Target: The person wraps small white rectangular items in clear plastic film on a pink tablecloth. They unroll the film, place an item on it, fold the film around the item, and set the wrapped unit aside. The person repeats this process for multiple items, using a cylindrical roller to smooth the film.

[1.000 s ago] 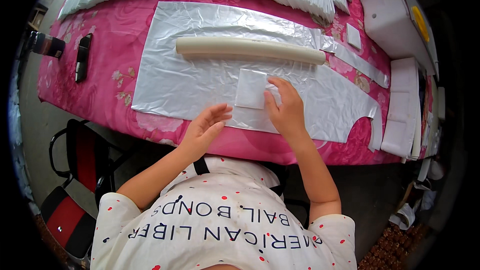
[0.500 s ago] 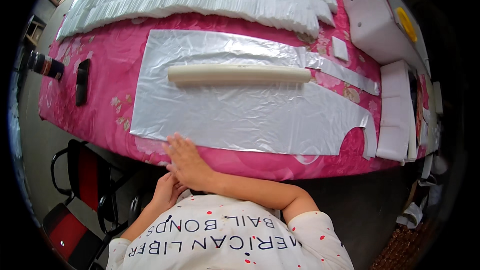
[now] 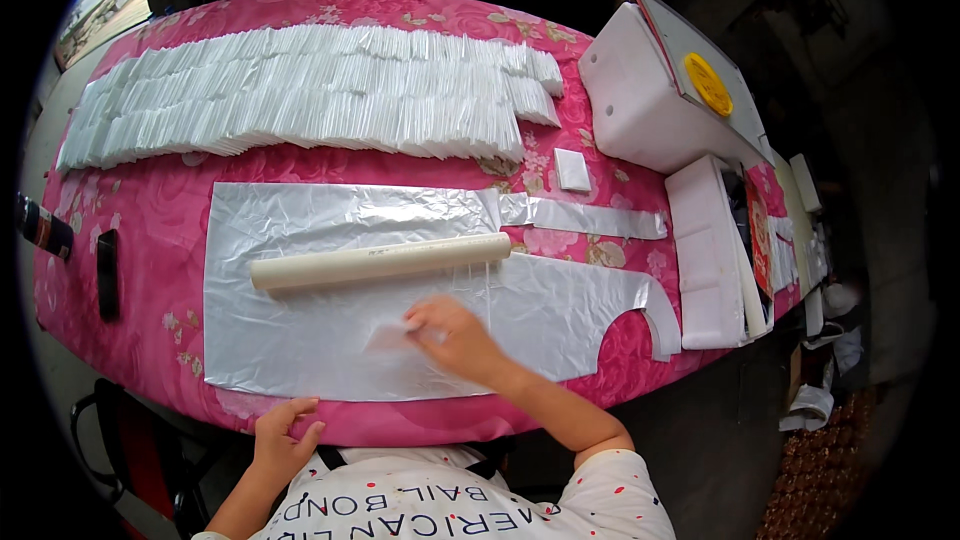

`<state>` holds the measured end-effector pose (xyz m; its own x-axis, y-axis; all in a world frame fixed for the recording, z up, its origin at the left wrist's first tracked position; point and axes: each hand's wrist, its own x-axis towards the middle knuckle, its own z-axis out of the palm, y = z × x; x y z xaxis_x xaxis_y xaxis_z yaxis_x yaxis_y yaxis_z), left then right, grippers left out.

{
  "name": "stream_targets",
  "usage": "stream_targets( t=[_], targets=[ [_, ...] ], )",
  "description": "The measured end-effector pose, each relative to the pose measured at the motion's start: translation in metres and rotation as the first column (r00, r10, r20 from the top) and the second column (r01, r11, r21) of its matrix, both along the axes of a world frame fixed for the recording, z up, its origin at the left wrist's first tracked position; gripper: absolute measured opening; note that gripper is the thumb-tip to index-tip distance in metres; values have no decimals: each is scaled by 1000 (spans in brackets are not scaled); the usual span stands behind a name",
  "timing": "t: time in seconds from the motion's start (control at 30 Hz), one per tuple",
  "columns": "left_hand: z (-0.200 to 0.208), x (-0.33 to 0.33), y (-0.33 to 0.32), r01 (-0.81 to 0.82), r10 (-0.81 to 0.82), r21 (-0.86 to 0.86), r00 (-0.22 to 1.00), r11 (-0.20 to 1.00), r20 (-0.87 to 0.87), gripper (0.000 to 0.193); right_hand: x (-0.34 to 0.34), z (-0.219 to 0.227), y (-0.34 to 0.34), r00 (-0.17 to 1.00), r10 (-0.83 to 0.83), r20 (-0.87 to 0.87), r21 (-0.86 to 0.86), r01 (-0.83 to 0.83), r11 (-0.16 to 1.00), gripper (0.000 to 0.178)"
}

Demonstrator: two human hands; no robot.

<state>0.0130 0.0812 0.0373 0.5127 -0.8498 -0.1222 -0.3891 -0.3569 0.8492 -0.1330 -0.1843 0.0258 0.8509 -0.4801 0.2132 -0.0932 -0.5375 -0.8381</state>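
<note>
A silvery-white plastic apron (image 3: 560, 305) with strap-like ends lies flat on the table. Across it rests a cream-coloured pipe (image 3: 380, 262), tilted slightly up toward the right. My right hand (image 3: 450, 335) is over the apron just below the pipe, its fingers pinched on a small pale piece of film (image 3: 386, 337). Motion blurs that piece, and I cannot tell whether it is loose or part of the apron. At the table's near edge, by the apron's lower left, my left hand (image 3: 285, 437) has its thumb and fingers apart and holds nothing.
Rows of white folded packets (image 3: 300, 100) fill the far side of the pink flowered tablecloth (image 3: 150, 210). A single white packet (image 3: 572, 170) lies apart. White foam boxes (image 3: 640, 90) stand right. At left are a dark bottle (image 3: 45, 230) and a black object (image 3: 107, 275).
My right hand has left my left hand, moved up and right over the apron, and now pinches a pale piece. My left hand has shifted onto the table edge. The view has tilted.
</note>
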Motion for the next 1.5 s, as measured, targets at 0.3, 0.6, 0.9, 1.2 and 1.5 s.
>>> stream_targets(
  t=[0.3, 0.6, 0.9, 1.2, 1.5],
  targets=[
    [-14, 1, -19, -162, 158, 57, 728, 985, -667, 17, -67, -27, -278, 667, -738, -104, 5, 742, 670, 23],
    [-7, 4, -21, -166, 240, 174, 720, 971, -651, 18, -46, -38, -307, 333, -924, -187, -498, 779, 381, 40],
    [-16, -2, -25, -34, 55, 46, 807, 998, -588, 19, -3, -7, -168, 985, -172, 25, -566, 156, 810, 41],
    [-26, -16, -87, 242, -234, -6, 943, 970, 235, 69, -55, -5, -24, 962, -40, -271, -392, -72, 917, 39],
    [-33, -71, -146, 449, -410, 19, 796, 893, 445, 85, -146, -39, -16, 921, -202, -334, -443, 36, 896, 56]
  ],
)
